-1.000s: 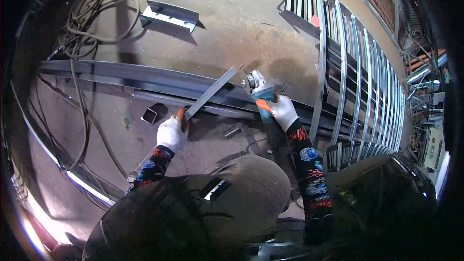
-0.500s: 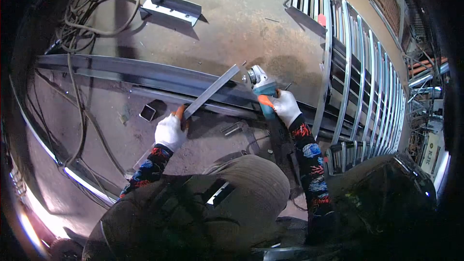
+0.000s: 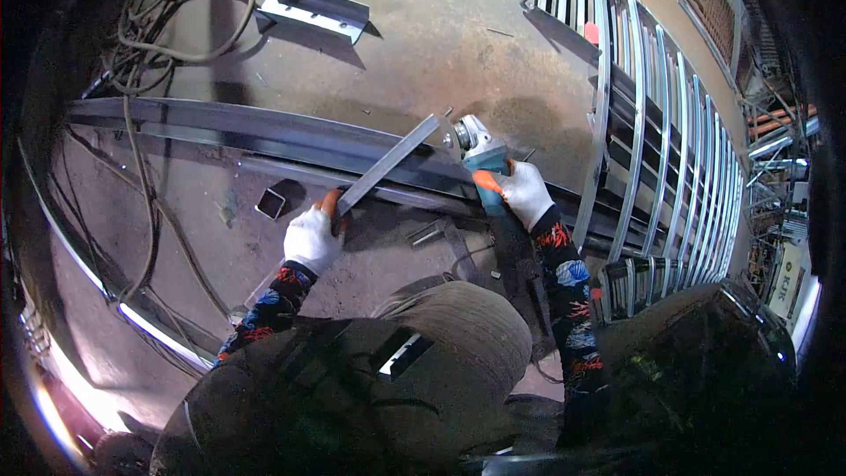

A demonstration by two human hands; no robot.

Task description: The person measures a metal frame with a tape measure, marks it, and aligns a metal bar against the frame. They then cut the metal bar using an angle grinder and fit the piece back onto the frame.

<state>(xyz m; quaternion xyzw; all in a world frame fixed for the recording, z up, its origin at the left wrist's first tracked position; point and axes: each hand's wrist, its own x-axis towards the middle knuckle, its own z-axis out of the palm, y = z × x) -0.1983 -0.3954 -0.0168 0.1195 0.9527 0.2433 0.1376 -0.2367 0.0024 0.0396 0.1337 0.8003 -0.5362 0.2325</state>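
Note:
My left hand [image 3: 312,236], in a white glove with orange fingertips, grips the lower end of a flat grey metal bar [image 3: 388,164]. The bar slants up to the right across a long dark steel beam [image 3: 264,130]. My right hand [image 3: 522,190], gloved the same way, is closed around the teal body of an angle grinder [image 3: 485,159]. The grinder's silver head is beside the bar's upper end; whether they touch is hard to tell. Below the beam, near my left hand, lies a short square tube [image 3: 270,204].
Coiled cable [image 3: 145,31] lies at the upper left. An angled bracket [image 3: 315,12] rests on the floor beyond the beam. Welded metal frames [image 3: 636,123] stand at the right. Small metal pieces [image 3: 426,234] lie below the beam.
The view has shifted very slightly. Both hands keep their grips, and the bar and grinder stay nearly where they were.

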